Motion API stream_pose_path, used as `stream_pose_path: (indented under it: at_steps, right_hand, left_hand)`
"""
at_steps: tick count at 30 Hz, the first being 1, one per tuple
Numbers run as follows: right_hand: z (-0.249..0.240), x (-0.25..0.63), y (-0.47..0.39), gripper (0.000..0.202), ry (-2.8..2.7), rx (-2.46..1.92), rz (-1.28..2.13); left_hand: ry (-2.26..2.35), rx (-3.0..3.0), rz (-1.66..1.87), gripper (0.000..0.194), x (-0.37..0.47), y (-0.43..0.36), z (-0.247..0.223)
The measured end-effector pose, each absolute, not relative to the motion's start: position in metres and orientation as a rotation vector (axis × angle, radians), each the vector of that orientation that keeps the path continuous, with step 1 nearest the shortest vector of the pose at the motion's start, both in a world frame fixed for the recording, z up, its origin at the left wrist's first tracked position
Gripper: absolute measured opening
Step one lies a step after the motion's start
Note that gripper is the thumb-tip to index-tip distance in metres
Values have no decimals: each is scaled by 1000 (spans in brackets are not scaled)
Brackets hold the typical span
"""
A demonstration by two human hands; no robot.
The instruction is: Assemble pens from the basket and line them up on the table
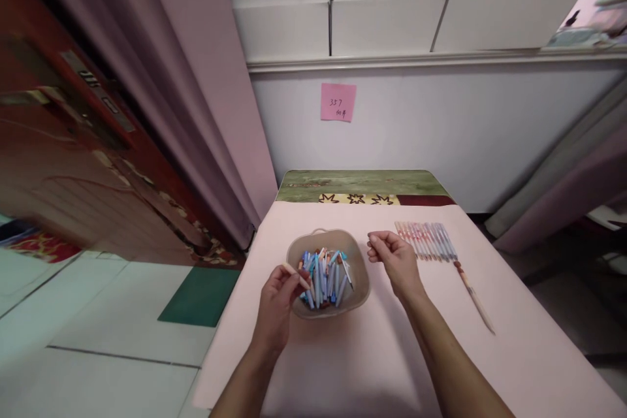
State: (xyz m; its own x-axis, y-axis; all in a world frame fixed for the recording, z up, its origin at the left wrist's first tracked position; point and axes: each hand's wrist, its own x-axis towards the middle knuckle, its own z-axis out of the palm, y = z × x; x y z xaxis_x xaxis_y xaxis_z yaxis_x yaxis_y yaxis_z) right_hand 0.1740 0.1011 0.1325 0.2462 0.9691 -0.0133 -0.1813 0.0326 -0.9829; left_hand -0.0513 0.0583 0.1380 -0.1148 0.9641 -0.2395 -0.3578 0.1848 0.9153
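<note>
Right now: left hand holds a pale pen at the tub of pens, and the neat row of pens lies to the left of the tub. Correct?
Not quite: the neat row of pens lies to the right of the tub, as the head view shows. The rest stands: the left hand holds a pale pen at the tub.

Pale pink cloth (337, 366), beige basket (361, 274), pens (321, 281) mostly blue, perhaps some lilac

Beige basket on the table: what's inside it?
Jumbled pens, mostly blue and lilac, lie in the basket. The pile covers whatever is beneath it, so the bottom there can't be seen.
</note>
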Motion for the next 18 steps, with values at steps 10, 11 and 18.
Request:
stream_pose_path:
  at_steps: [10, 11, 18]
  right_hand:
    - [118, 176, 94, 34, -889, -1173, 1176]
    - [117, 177, 94, 34, -887, -1174, 1182]
    - [118, 166, 91, 38, -835, -1137, 1237]
  left_hand:
    - [1247, 931, 1425, 10, -60, 88, 145]
    - [1307, 1018, 1398, 12, -63, 92, 144]
    - [1691, 1798, 720, 9, -46, 132, 124]
